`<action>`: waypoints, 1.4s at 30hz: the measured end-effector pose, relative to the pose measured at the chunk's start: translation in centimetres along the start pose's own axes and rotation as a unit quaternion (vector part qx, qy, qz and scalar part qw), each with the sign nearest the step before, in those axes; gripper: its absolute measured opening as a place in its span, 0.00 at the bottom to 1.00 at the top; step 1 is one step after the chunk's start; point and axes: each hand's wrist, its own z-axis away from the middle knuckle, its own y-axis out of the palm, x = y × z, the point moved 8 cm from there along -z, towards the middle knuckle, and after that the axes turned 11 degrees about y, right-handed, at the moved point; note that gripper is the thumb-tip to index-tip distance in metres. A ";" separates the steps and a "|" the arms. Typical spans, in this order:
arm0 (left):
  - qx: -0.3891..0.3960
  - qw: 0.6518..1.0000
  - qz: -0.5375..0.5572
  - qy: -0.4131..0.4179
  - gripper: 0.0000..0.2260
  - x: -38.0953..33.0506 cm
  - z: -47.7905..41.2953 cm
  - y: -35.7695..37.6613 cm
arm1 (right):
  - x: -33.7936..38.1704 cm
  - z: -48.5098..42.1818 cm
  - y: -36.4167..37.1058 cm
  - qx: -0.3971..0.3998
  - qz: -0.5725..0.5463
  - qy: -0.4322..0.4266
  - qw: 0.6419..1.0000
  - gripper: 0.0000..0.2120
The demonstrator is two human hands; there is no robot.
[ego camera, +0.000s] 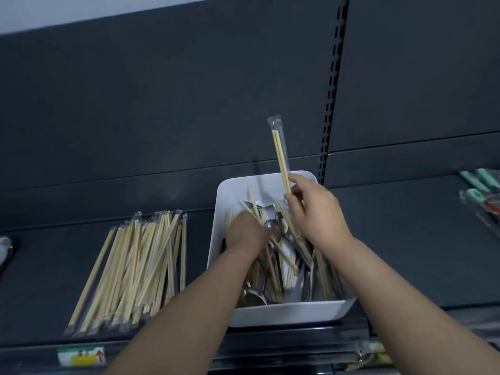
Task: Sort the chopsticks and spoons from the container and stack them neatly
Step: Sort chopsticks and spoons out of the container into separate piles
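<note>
A white rectangular container (292,312) stands on a dark shelf, filled with wrapped wooden chopsticks and metal spoons (276,228) mixed together. My right hand (316,209) pinches one plastic-wrapped pair of chopsticks (280,152) and holds it upright above the container's far end. My left hand (244,231) reaches down into the container's left side, its fingers buried among the chopsticks and hidden from view. To the left of the container lies a pile of wrapped chopsticks (138,272), all pointing roughly the same way.
The dark shelf (40,266) has a back panel and a slotted upright post (331,104) behind the container. Packaged items with green handles (481,185) lie at the far right. A price label (81,355) sits on the shelf's front edge. A dark object shows at the left edge.
</note>
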 end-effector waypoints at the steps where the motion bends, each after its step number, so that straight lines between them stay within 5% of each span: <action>1: -0.022 1.000 0.013 0.006 0.08 -0.1 -0.2 -1.1 | 0.5 -0.2 0.0 -0.001 -0.016 0.003 1.000 0.16; 9: -0.115 0.972 0.204 -0.001 0.09 4.4 -0.1 -9.2 | 5.3 -0.6 6.8 0.148 0.034 0.099 0.983 0.17; 19: -0.104 0.990 0.071 -0.061 0.12 19.3 3.0 -15.9 | 13.1 3.6 19.0 0.258 0.147 0.079 0.952 0.04; 24: -0.090 0.995 -0.002 -0.036 0.15 21.8 3.9 -16.9 | 14.2 5.3 23.6 0.303 0.143 0.081 0.939 0.11; 32: -0.126 0.989 0.035 0.064 0.10 16.8 2.3 -15.6 | 14.4 5.4 17.0 0.125 0.222 -0.022 0.967 0.15; 36: -0.114 0.983 0.060 0.132 0.10 10.4 1.7 -13.3 | 10.2 4.5 11.5 0.073 0.261 0.030 0.962 0.16; 42: -0.042 0.979 0.009 0.199 0.13 2.3 2.0 -8.4 | 1.2 4.8 5.8 0.105 0.301 0.170 0.933 0.13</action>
